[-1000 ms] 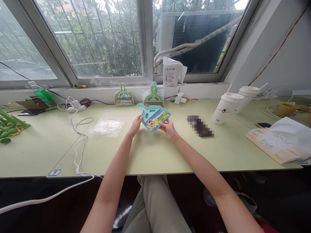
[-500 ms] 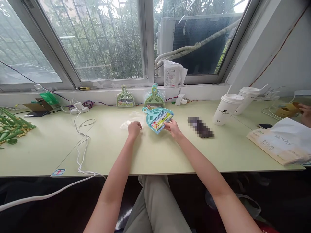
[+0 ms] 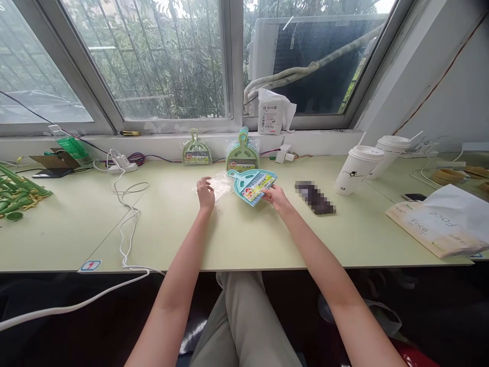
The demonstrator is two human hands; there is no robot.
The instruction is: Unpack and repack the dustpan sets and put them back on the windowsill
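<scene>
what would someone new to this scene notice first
Probably the blue dustpan in the right hand, at the middle of the table. Next, the two white cups to its right, then the big window behind, full of green leaves.

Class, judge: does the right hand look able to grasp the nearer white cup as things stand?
Probably not: the right hand holds the blue dustpan. Between it and the nearer white cup lies only a low, blurred dark item.

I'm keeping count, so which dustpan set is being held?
The light-blue set, in the right hand. The single green set and the green-fronted stack stand untouched at the back of the table.
</scene>
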